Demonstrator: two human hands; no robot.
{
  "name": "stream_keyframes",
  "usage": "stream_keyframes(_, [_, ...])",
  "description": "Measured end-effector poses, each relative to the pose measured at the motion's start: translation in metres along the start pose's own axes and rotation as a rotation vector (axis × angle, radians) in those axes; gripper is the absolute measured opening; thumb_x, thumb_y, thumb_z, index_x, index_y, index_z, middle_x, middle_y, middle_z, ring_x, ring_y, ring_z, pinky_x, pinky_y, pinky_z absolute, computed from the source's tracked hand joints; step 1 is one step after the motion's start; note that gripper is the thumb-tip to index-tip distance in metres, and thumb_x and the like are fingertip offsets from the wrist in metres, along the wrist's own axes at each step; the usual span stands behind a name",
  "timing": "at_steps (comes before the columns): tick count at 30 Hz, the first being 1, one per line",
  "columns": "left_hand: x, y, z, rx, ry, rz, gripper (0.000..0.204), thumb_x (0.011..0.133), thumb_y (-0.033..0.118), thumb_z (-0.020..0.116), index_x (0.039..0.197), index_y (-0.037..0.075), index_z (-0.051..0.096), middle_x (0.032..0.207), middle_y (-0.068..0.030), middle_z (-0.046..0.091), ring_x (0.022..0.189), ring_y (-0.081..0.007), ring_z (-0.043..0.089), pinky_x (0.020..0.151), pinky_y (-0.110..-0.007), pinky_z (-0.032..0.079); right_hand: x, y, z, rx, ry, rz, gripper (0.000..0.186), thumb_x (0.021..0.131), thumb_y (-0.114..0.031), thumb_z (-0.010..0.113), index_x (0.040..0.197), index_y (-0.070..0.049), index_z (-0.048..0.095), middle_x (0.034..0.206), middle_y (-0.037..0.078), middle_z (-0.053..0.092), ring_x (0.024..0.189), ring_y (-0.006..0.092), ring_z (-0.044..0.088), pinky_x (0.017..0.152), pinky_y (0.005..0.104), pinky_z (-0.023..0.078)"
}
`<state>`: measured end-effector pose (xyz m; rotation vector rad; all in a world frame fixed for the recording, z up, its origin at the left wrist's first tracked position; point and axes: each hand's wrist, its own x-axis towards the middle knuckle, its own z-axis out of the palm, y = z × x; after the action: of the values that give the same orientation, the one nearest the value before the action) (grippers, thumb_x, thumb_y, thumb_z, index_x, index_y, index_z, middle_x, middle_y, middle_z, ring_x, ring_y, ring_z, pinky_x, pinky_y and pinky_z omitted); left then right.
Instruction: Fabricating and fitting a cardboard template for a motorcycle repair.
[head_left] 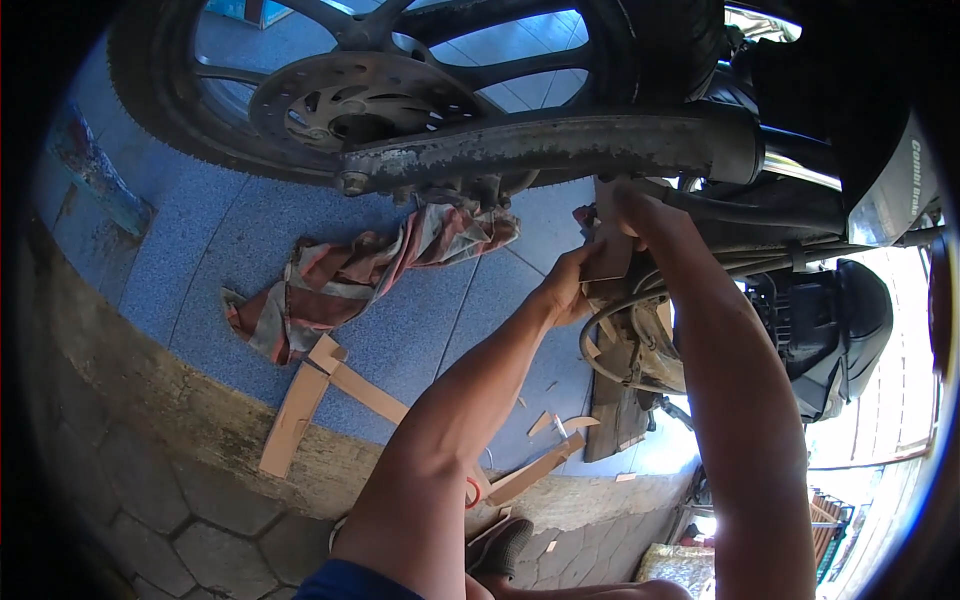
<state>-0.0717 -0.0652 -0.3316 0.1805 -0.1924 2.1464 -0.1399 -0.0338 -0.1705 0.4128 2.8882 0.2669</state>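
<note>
My left hand (570,287) is closed on the lower edge of a flat brown piece of cardboard (608,262), just under the motorcycle's fork leg (560,145). At the upper part of the same piece, my right hand (641,213) is curled against it. Its fingertips are mostly hidden behind the cardboard and the hand itself. Beyond the fork stands the front wheel (150,110) with its drilled brake disc (365,100). A dark cable (587,340) loops down close to both hands.
A crumpled red and grey striped cloth (340,275) lies on the blue tiles. Cut cardboard strips (295,415) lie along the raised floor edge. A red ring-shaped handle (473,492) shows beside my left forearm. A wooden block (612,420) sits below the motorcycle.
</note>
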Motion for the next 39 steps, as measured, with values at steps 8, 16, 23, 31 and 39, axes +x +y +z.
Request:
stream_keyframes(8, [0.001, -0.002, -0.004, -0.007, -0.024, 0.022, 0.044, 0.104, 0.031, 0.035, 0.129, -0.002, 0.048, 0.123, -0.0174, 0.061, 0.109, -0.0225, 0.064, 0.101, -0.040, 0.051, -0.028, -0.013, -0.045, -0.397, -0.355, -0.336, 0.066, 0.068, -0.039, 0.077, 0.122, -0.005, 0.062, 0.120, 0.018, 0.064, 0.105, 0.0348, 0.064, 0.084, 0.0444, 0.054])
stream_keyframes(16, [-0.002, 0.001, 0.006, -0.104, -0.038, 0.024, 0.030, 0.103, 0.022, 0.036, 0.110, 0.000, 0.055, 0.091, -0.0098, 0.064, 0.074, -0.0157, 0.063, 0.068, -0.028, 0.055, -0.052, -0.024, 0.001, -0.927, -0.109, -0.224, 0.084, 0.044, -0.041, 0.089, 0.118, -0.007, 0.066, 0.138, 0.017, 0.048, 0.132, 0.0350, 0.041, 0.103, 0.0438, 0.039])
stream_keyframes(23, [-0.003, 0.001, 0.006, -0.065, 0.093, 0.032, 0.029, 0.102, 0.021, 0.035, 0.096, 0.001, 0.056, 0.080, -0.0063, 0.060, 0.064, -0.0114, 0.058, 0.063, -0.026, 0.052, -0.048, -0.022, 0.008, -0.793, -0.073, -0.202, 0.085, 0.043, -0.041, 0.089, 0.118, -0.008, 0.066, 0.133, 0.016, 0.051, 0.131, 0.0349, 0.042, 0.101, 0.0441, 0.036])
stream_keyframes(31, [-0.009, 0.002, 0.009, -0.004, 0.059, 0.081, 0.037, 0.104, 0.028, 0.033, 0.115, -0.001, 0.053, 0.099, -0.0108, 0.066, 0.086, -0.0160, 0.068, 0.083, -0.031, 0.058, -0.055, -0.055, -0.034, -0.771, -0.576, -0.248, 0.063, 0.071, -0.050, 0.077, 0.114, -0.005, 0.069, 0.126, 0.016, 0.061, 0.127, 0.0291, 0.049, 0.098, 0.0474, 0.044])
stream_keyframes(39, [-0.003, -0.001, 0.000, -0.003, 0.024, 0.043, 0.049, 0.104, 0.041, 0.033, 0.127, 0.001, 0.049, 0.112, -0.0142, 0.064, 0.100, -0.0212, 0.066, 0.092, -0.036, 0.055, -0.003, -0.003, -0.023, -0.815, -0.502, -0.546, 0.038, 0.073, -0.039, 0.075, 0.098, -0.011, 0.070, 0.103, 0.010, 0.067, 0.110, 0.0293, 0.057, 0.096, 0.0398, 0.043])
